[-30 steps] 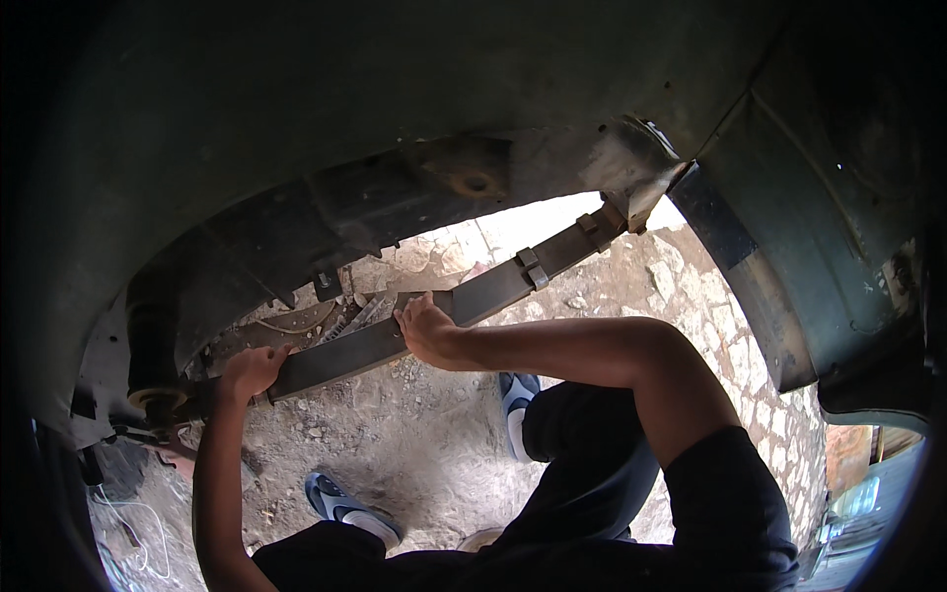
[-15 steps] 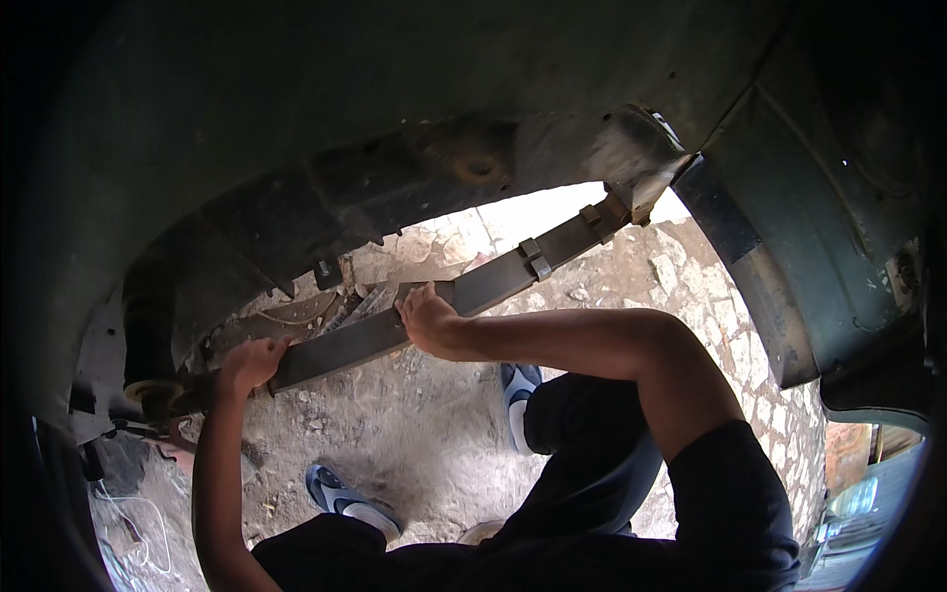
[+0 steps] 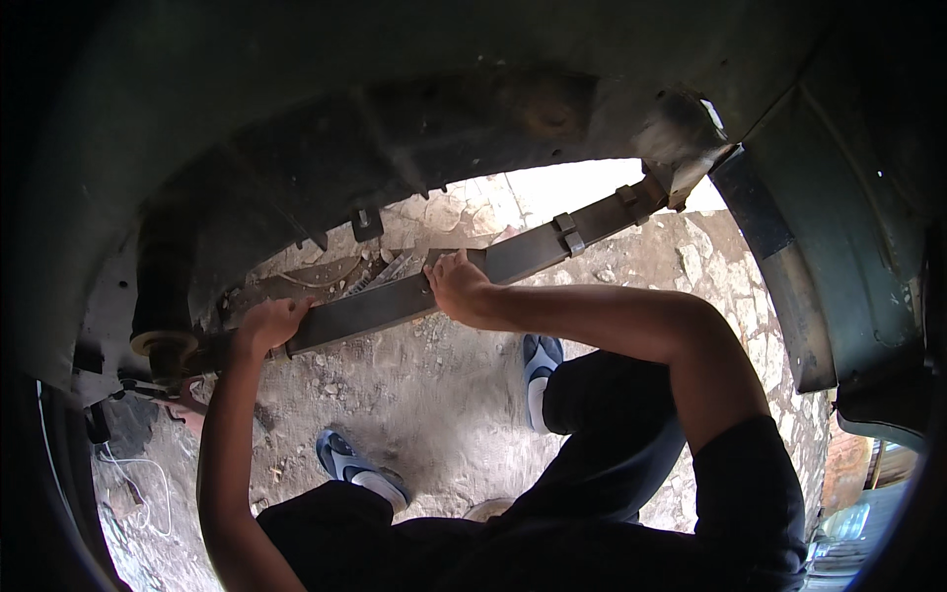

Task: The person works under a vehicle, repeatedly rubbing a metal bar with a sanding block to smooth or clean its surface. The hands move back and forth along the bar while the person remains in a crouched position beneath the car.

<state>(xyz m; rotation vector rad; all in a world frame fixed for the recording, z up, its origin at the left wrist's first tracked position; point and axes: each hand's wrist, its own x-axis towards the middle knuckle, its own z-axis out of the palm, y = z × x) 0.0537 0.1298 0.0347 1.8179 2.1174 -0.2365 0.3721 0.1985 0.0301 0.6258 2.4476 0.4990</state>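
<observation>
A long dark leaf spring [image 3: 533, 252] slants from low on the left up to a bracket [image 3: 681, 173] on the vehicle body at the far right. Metal clips [image 3: 569, 235] wrap around it toward its right part. My left hand [image 3: 271, 324] is closed over the spring's left part, thumb stretched along it. Around the middle of the same spring my right hand [image 3: 460, 287] is closed, fingers over its far edge. At the lower left, another person's hand [image 3: 189, 407] is near the spring's left end, by a dark tool-like piece [image 3: 143, 387]; what it grips is unclear.
The dark wheel arch [image 3: 296, 128] curves overhead, with a thick cylindrical part [image 3: 163, 296] hanging at left. A green body panel [image 3: 858, 257] stands at right. Stony ground [image 3: 444, 395] lies below, with my sandalled feet [image 3: 360, 469] on it. A white cable [image 3: 163, 493] lies lower left.
The view has shifted, so the spring and body sit somewhat further right in it. Both hands keep their grip at the same places on the spring.
</observation>
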